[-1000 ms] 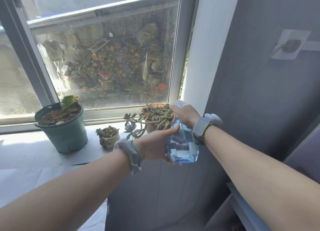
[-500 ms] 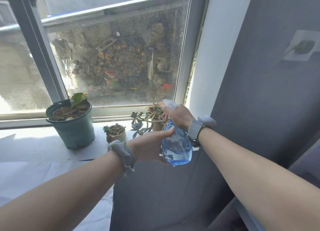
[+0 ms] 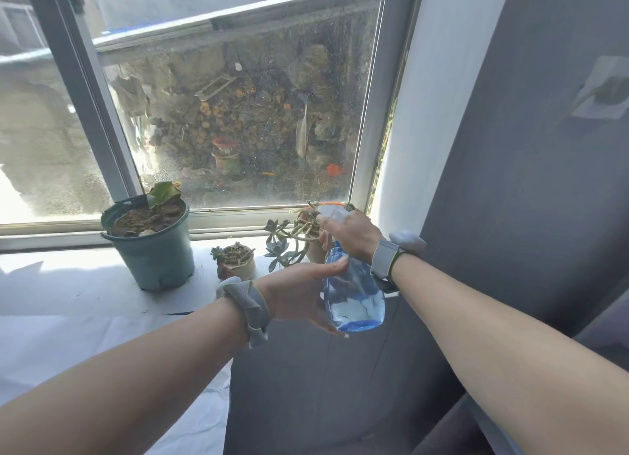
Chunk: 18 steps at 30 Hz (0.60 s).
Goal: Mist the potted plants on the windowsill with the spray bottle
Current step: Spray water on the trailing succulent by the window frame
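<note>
A clear blue spray bottle (image 3: 354, 294) with a white head hangs upright over the right end of the windowsill. My right hand (image 3: 350, 235) is closed around its neck and trigger. My left hand (image 3: 301, 293) cups the bottle's side and base. Behind the bottle an orange pot holds a trailing succulent (image 3: 289, 240), partly hidden by my right hand. A small beige pot (image 3: 238, 260) with tiny succulents stands left of it. A large green pot (image 3: 153, 250) with soil and one leaf stands further left.
The white windowsill (image 3: 68, 284) runs along a dirty window (image 3: 238, 114) with a grey frame. A grey wall panel (image 3: 527, 182) rises at the right, with a white socket (image 3: 602, 93) on it. Grey furniture lies below my arms.
The view has shifted, so pots and hands sit slightly further right and lower in the frame. Both hands keep their hold on the bottle in front of the orange pot.
</note>
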Available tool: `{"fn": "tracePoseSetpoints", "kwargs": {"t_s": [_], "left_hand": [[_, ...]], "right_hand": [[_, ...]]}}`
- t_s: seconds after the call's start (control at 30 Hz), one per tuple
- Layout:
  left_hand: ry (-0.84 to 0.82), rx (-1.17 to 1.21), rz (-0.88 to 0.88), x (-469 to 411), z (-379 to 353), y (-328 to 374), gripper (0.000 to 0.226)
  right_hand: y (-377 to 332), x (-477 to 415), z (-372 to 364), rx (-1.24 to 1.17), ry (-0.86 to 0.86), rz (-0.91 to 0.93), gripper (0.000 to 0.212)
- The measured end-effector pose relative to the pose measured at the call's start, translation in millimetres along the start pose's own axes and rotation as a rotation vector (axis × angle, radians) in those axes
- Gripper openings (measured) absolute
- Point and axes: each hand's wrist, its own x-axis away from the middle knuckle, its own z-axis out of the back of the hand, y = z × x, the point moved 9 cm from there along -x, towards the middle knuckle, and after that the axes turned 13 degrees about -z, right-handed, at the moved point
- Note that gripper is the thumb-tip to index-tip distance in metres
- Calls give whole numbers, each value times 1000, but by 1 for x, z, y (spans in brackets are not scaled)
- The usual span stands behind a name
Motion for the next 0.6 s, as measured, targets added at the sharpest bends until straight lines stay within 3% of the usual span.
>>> {"fn": "tracePoseSetpoints", "kwargs": {"t_s": [0.1,0.2,0.43,0.6], "left_hand": [[-4,25,23,-1,-2,-3,63],[-1,4,11,-2,-2,-2,50],[19,-6,10,-5,-5,0,39],[27,-14,49,-9,-12,-1,43]], "right_hand": [[2,1,-2,10,-12,-1,53],[1,5,3,-48,-24,15,58],[3,7,7,-78,-53,18,52],[13,6,13,-81,-34,-27,43]]}}
